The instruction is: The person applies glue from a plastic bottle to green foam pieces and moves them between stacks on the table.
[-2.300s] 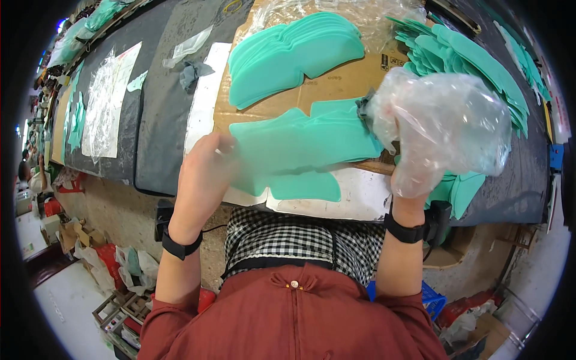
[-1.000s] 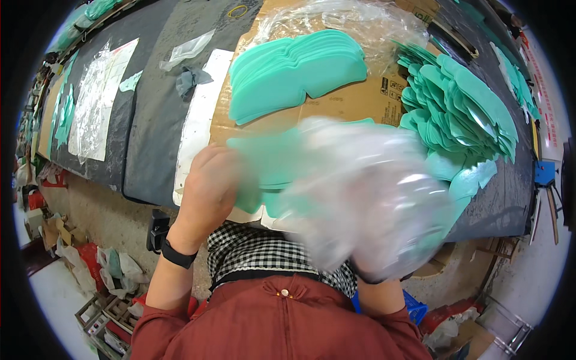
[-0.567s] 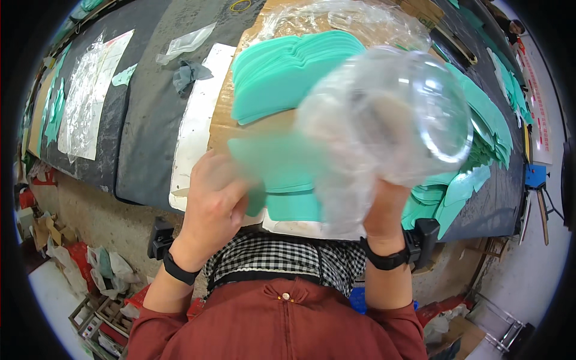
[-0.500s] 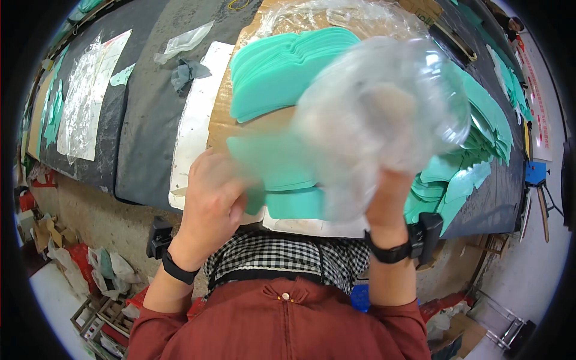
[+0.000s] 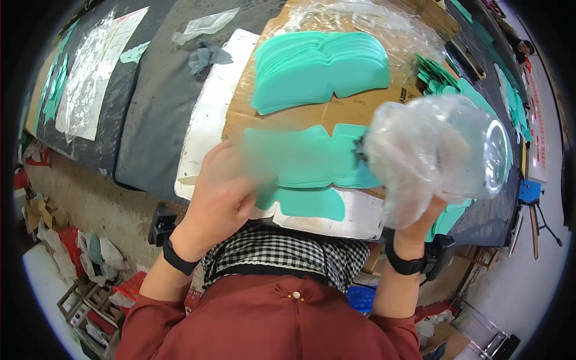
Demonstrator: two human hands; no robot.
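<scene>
My left hand (image 5: pixel 222 192) is closed at the left end of a turquoise-green sheet piece (image 5: pixel 318 157), gripping its edge; the part by the fingers is blurred. A matching green piece (image 5: pixel 309 203) lies just below it, toward me. Over to the right, my right hand (image 5: pixel 423 219) holds up a crumpled clear plastic bundle (image 5: pixel 420 141) with a rounded, shiny end. The plastic covers most of that hand's fingers. A small dark star-shaped piece (image 5: pixel 360 149) shows beside the bundle. Farther off lies a neat stack of the same notched green pieces (image 5: pixel 324 72).
Brown cardboard (image 5: pixel 240 114) and a white board (image 5: pixel 210 102) lie on the dark table (image 5: pixel 147 114). Green scraps (image 5: pixel 438 75) are heaped at right. A grey rag (image 5: pixel 209 59) and clear film (image 5: pixel 84 90) lie to the left. A blue stand (image 5: pixel 530 191) stands beyond the right edge.
My right hand and the plastic bundle have moved right, uncovering more of the far stack and the near green pieces. My left hand stays at the green piece's left end.
</scene>
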